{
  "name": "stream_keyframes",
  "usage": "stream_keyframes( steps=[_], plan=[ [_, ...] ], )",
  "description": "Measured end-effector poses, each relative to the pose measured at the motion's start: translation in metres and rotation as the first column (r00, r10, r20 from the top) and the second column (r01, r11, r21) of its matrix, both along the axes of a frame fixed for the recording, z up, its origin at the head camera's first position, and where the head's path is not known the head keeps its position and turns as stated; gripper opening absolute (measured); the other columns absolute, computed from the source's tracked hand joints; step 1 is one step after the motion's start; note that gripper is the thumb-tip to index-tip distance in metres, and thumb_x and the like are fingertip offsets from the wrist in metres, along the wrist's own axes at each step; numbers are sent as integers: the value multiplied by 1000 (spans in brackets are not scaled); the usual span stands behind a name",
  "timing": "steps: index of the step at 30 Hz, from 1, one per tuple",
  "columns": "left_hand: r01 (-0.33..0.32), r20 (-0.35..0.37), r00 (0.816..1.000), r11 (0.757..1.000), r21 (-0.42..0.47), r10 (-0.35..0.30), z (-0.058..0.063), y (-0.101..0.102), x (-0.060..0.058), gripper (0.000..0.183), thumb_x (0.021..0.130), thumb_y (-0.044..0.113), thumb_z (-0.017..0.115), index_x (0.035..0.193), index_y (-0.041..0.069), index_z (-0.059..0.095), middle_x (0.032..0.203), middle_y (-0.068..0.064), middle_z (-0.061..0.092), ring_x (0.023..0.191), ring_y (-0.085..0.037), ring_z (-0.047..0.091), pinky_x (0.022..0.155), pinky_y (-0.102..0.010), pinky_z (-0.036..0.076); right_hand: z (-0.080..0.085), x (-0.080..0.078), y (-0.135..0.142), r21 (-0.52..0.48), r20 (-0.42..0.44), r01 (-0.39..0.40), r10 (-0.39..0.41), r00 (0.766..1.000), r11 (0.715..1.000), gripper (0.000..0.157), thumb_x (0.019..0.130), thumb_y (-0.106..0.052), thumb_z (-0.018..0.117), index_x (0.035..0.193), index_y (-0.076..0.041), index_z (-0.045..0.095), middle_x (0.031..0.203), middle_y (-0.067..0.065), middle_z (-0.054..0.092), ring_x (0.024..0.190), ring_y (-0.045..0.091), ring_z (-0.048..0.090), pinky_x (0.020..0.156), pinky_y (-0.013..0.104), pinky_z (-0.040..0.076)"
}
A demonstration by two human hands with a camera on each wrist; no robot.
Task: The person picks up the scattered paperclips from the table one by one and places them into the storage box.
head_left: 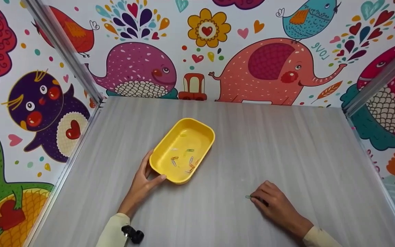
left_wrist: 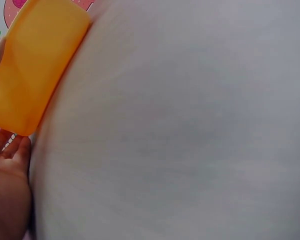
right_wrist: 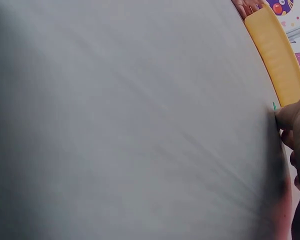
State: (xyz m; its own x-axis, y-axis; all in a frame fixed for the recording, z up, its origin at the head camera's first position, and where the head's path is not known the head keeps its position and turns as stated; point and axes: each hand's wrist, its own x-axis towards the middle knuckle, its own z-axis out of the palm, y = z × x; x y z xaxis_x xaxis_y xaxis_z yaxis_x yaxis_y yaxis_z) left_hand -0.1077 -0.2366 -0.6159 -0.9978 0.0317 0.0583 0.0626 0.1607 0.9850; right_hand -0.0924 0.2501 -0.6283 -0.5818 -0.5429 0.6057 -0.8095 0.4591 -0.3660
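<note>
A yellow plastic tray [head_left: 161, 147] stands on the table with several coloured paper clips [head_left: 190, 150] scattered on its floor. My left hand [head_left: 142, 185] grips its near left end, the thumb at the near edge and the fingers along the left side. In the left wrist view the tray's outer wall [left_wrist: 37, 60] shows beside that hand [left_wrist: 10, 170]. To the right, apart from the tray, my right hand [head_left: 276, 202] pinches a green paper clip [head_left: 248, 197] between thumb and fingers, low over the table. The clip's tip [right_wrist: 274, 106] also pokes out in the right wrist view.
The grey wood-grain table [head_left: 252, 137] is bounded by a patterned back wall [head_left: 197, 61] and side panels with metal frame posts [head_left: 70, 51]. A small black device [head_left: 134, 235] sits at my left sleeve [head_left: 113, 231].
</note>
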Motion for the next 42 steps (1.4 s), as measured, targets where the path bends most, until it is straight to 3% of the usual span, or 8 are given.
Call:
stream_keyframes(
  steps=[1,5,7,13,19,27,34,42],
  plan=[
    [0,-1,1000,1000,1,0,0,0,0,104,96,7,85,177,17,21,181,-8,25,166,-30,28,118,-10,31,0,-1,0,2,-13,-2,2,1000,1000,4,100,-12,84,99,-14,81,97,-7,70,88,10,58,80,26,47],
    [-5,9,1000,1000,-7,5,0,0,0,104,96,8,86,177,18,22,181,-6,26,165,-28,29,119,-10,31,0,-2,-2,7,-46,-19,19,999,1000,10,107,-18,77,98,-13,79,97,-6,70,87,11,58,80,27,46],
    [-5,16,1000,1000,-9,5,1,0,0,103,96,9,85,177,18,21,181,-7,25,166,-28,28,119,-10,30,0,-3,-2,12,-58,-32,33,998,999,6,102,-12,82,98,-13,77,96,-6,69,86,11,56,79,27,46],
    [-8,31,999,1000,2,8,2,1,1,104,96,9,85,177,18,21,181,-7,25,166,-27,29,119,-10,30,-2,-3,-1,29,-80,-37,40,996,999,31,80,3,94,97,-14,74,93,-6,67,83,10,54,76,26,44],
    [-6,27,1000,1000,1,6,2,1,2,104,96,9,86,177,19,21,181,-6,26,165,-26,29,118,-10,31,-1,-4,-1,25,-73,-38,40,997,999,34,76,4,94,96,-15,75,93,-7,68,84,10,55,77,26,44],
    [-8,29,1000,1000,3,7,2,1,2,105,95,10,87,177,21,21,181,-5,26,165,-27,30,118,-10,32,10,-7,-10,-74,48,-46,50,998,996,10,98,-7,84,98,-14,77,94,-9,69,84,9,56,77,22,46],
    [-6,14,1000,1000,-9,6,2,1,1,105,95,10,87,177,17,21,181,-7,25,165,-28,29,118,-10,31,14,-8,-20,-54,155,-7,15,988,999,28,85,7,90,95,-16,77,92,-12,67,85,6,55,75,16,46],
    [5,20,1000,1000,-3,-5,1,1,1,104,96,10,86,177,18,21,181,-7,26,166,-28,29,119,-12,32,18,-16,-25,-33,161,-13,18,987,999,25,87,6,90,95,-15,77,89,-11,67,82,6,54,73,17,45]
  ],
)
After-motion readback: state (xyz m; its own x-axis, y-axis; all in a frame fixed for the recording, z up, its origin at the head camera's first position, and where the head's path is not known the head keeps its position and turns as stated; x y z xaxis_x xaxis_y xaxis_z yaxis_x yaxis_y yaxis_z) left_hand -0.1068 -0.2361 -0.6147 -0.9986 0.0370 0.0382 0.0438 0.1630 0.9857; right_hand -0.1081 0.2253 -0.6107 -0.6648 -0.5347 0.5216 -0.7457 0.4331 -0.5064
